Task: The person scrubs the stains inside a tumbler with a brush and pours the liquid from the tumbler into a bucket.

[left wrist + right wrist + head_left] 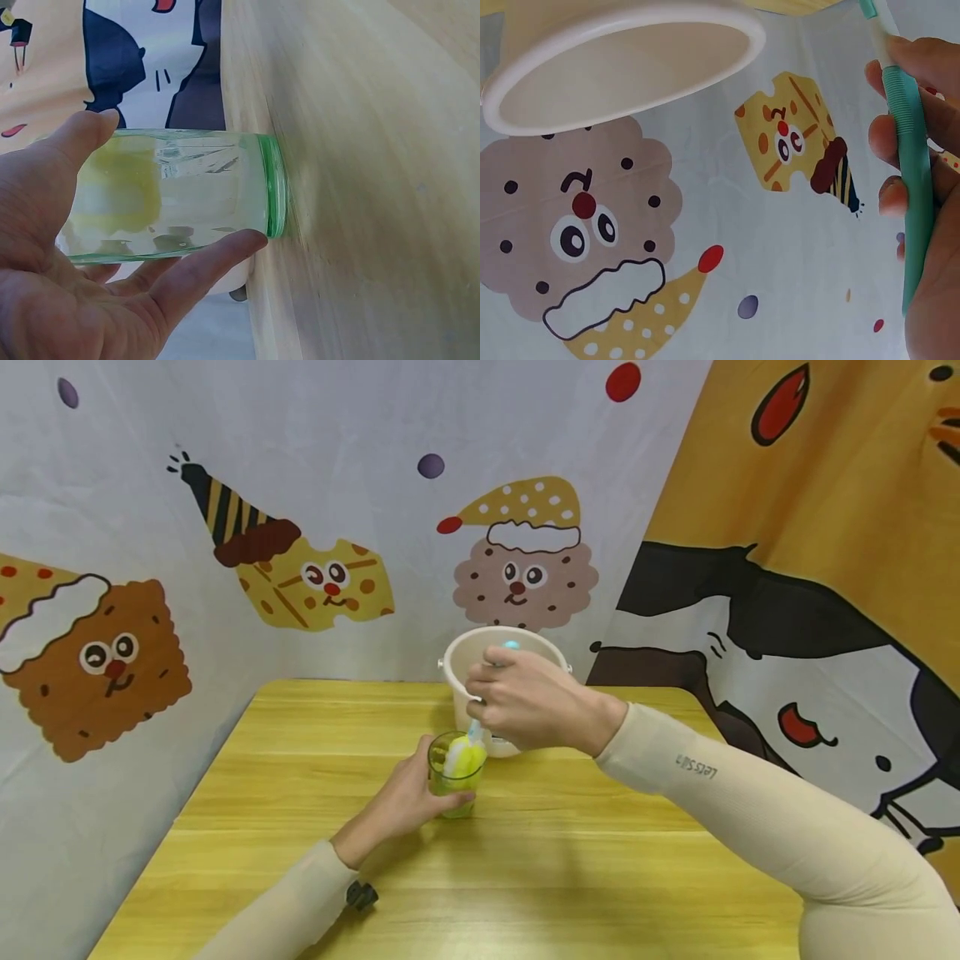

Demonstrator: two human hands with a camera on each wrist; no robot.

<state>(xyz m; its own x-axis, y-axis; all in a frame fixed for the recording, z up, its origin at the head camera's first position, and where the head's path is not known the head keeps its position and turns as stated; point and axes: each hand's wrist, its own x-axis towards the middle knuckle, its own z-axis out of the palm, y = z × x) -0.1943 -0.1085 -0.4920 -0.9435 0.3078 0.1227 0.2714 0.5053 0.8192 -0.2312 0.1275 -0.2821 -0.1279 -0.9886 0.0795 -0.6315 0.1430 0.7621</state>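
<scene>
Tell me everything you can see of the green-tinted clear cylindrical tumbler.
The green-tinted clear cylindrical tumbler is open-topped, apparently glass, with a deeper green base. It is roughly upright in front of the off-white round plastic-looking bucket, its base close to the yellow wood-grain table; whether they touch is unclear. The bare left hand grips its side, and a yellow-and-white sponge head sits in its upper part.

A white bucket (470,654) stands near the far edge of the wood-grained counter (615,860). Behind it hangs a pale cloth (360,427) printed with a square brown biscuit (112,702), a yellow cheese (300,597) in a striped hat (225,510) and a round cookie (480,572) in a dotted cap (528,506). On the right, orange cloth (697,468) bears a black-and-white animal (810,685).
</scene>
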